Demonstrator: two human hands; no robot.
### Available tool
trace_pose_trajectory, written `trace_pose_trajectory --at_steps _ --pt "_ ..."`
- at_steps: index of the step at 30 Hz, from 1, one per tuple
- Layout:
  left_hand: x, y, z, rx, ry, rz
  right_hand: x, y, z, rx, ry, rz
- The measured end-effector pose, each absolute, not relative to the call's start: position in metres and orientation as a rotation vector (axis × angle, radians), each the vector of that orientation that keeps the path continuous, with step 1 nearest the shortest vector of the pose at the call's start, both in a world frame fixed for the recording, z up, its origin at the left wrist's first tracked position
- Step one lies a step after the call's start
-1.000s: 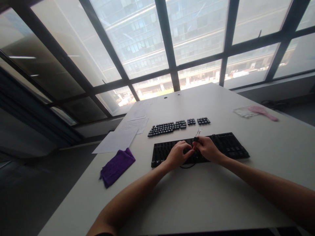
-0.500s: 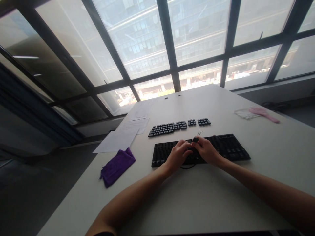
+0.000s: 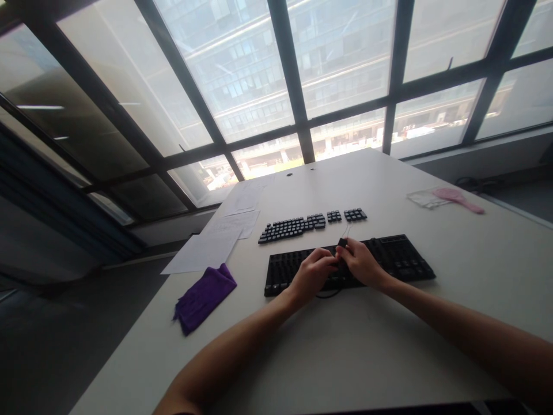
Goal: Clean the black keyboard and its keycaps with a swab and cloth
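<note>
A black keyboard (image 3: pixel 389 256) lies on the white table, with many of its keycaps off. Over its middle, my right hand (image 3: pixel 363 264) pinches a keycap puller (image 3: pixel 343 242), a small black grip with thin wire loops pointing away from me. My left hand (image 3: pixel 311 272) is closed just beside it, its fingertips meeting the right hand's fingers. Whatever the left fingers pinch is hidden. Beyond the keyboard, loose dark keycaps (image 3: pixel 285 229) stand in rows, grouped in blocks.
A folded purple cloth (image 3: pixel 205 298) lies left of the keyboard, in front of paper sheets (image 3: pixel 205 251). To the right rest a pink handled object (image 3: pixel 458 199) and a clear bag (image 3: pixel 423 199). A black cable (image 3: pixel 329 295) loops at the keyboard's near edge. Windows rise behind the table.
The keycap puller's wire loops now point more upright and look thinner, as the right hand has turned slightly. My left thumb has drawn in towards the fingers. The view has shifted a little.
</note>
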State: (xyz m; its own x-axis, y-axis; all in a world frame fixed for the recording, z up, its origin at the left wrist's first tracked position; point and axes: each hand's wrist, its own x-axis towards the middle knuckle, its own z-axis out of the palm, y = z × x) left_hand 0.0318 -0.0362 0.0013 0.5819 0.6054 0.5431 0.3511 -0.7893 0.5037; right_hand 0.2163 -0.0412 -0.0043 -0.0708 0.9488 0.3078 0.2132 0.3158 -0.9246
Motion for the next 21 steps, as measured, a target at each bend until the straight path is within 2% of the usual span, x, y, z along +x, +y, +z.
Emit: trace_pose_trajectory --at_steps 6,13,21 --pt "0.032 -0.038 0.002 2.446 0.761 1.062 0.217 -0.041 0.000 -1.078 -1.496 0.953" --pt "0.023 -0.021 0.019 2.420 0.966 1.209 0.216 -0.042 -0.002 -1.077 -1.547 0.940" --pt "-0.011 0.053 0.014 2.324 1.386 0.835 0.213 -0.041 -0.004 -1.103 -1.584 0.897"
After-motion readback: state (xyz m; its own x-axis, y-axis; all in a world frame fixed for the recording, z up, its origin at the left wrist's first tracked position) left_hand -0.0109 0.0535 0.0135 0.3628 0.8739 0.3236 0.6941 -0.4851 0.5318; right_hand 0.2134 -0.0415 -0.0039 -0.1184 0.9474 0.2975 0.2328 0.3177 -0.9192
